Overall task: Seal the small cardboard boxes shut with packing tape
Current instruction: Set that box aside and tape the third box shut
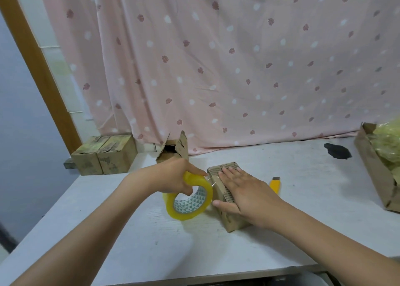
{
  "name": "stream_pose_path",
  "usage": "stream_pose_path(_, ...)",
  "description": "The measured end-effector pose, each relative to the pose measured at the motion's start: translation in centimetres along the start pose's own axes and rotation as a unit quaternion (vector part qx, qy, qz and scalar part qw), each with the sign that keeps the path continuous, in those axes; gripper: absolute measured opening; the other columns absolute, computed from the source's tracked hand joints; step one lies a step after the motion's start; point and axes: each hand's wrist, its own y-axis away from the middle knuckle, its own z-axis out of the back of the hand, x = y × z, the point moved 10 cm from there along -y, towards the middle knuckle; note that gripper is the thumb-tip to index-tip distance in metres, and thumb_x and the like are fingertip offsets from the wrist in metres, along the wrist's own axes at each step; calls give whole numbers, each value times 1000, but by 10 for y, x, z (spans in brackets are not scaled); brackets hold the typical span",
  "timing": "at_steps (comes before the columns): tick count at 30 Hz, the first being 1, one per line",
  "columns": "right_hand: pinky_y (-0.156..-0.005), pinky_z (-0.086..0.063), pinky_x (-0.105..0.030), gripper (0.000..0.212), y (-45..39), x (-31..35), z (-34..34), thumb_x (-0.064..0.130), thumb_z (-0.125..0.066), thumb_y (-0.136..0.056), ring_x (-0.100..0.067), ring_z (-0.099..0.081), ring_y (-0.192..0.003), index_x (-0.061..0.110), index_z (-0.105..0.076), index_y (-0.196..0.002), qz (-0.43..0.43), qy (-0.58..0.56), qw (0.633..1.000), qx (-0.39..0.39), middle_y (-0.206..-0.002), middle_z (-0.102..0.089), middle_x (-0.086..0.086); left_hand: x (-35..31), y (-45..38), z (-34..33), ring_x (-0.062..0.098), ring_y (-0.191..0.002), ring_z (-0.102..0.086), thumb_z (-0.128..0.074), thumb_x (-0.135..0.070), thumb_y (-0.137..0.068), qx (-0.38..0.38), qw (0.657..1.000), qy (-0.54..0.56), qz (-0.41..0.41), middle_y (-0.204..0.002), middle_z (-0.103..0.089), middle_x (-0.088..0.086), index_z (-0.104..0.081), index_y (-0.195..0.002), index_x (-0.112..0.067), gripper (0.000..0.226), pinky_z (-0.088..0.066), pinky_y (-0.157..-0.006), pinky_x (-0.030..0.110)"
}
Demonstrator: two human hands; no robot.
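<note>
1. Tape roll [187, 199]: stands on edge on the table [281, 231], just beside the small cardboard box [225, 196]. The left hand [176, 178] grips the roll's upper rim with curled fingers, probably to pull tape across the box top.
2. Right hand [240, 191]: lies flat on the box top, fingers straight and thumb against the near side. This likely keeps the flaps closed and the box steady.
3. Open box [173, 150]: stands behind the left hand, flaps raised; its interior is too dark to read.
4. Two closed boxes [104, 156]: sit at the table's far left corner.
5. Large carton [374, 173]: at the right edge, holds pale crinkled filling.
6. Yellow cutter [275, 185]: lies right of the held box.
</note>
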Motion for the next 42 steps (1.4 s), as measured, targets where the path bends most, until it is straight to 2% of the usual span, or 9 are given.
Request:
stream_pose_path(5,-111,15,-20,115,0,-1,-1,77,13,-62,-10,6,-150,14,-1,-157,-4,2,1000,-9,-164,4,-2,5,2,-6,26,-91,-58,-71,-23,-85,33,998,-62,-4,-105,-60,11,-40,-140,-61,74,-52,-79,39)
stream_pose_path(14,-106,23,-20,103,5,-2,3,77,-3,-73,-10,13,-149,18,0,-158,1,-10,1000,9,-164,7,0,11,2,-17,25,-88,-60,-70,-18,-83,20,999,-41,-15,-100,-65,10,-36,-135,-71,81,-54,-78,42)
stream_pose_path(19,-106,22,-20,114,3,-2,-2,79,6,-66,-12,11,-150,11,0,-157,-16,-9,1000,21,-164,5,-5,14,6,-19,23,-82,-60,-66,-16,-84,14,1000,-16,-22,-95,-64,5,-30,-135,-75,85,-54,-71,40)
stream_pose_path(26,-110,12,-21,103,3,-4,-3,80,-28,-86,-16,7,-150,8,-4,-157,-33,-58,997,39,-164,0,-7,12,9,-22,21,-96,-59,-63,-27,-93,32,999,-33,-21,-112,-58,-2,-17,-153,-56,80,-51,-78,37)
stream_pose_path(29,-114,6,-24,93,3,-5,0,73,-25,-92,-17,7,-151,10,-4,-157,-60,-119,991,35,-164,-1,-5,10,4,-17,18,-115,-55,-45,-70,-92,26,999,-24,8,-119,-62,-3,-34,-151,-45,64,-45,-93,33)
stream_pose_path(32,-119,-13,-30,70,5,-15,11,60,-31,-98,-17,-8,-150,23,-18,-156,-88,-255,962,-46,-161,-20,3,9,-9,-11,19,-94,-62,-33,-70,-95,-29,998,11,51,-98,-67,0,-65,-117,-31,55,-51,-85,35)
stream_pose_path(35,-98,-37,-29,38,13,-53,24,40,-38,-103,-12,-49,-124,30,-49,-138,-170,-397,888,-159,-126,-59,6,9,-18,-6,17,-73,-58,-42,-59,-99,-94,994,36,46,-75,-58,-1,-58,-78,-30,38,-49,-69,33)
stream_pose_path(38,-81,-49,-36,24,24,-110,35,25,-40,-98,-24,-60,-95,17,-59,-111,-289,-297,876,-247,-96,-67,-3,10,-22,-8,14,-71,-67,-54,-46,-98,-84,990,105,48,-76,-65,-6,-69,-96,-34,19,-55,-70,30)
stream_pose_path(42,-64,-41,-32,38,24,-145,-14,40,-43,-99,-26,-49,-83,9,-42,-119,-413,-125,902,-23,-110,-59,-12,4,-24,0,4,-60,-50,-57,-32,-98,-73,992,96,37,-66,-52,-14,-73,-98,-34,17,-40,-57,22)
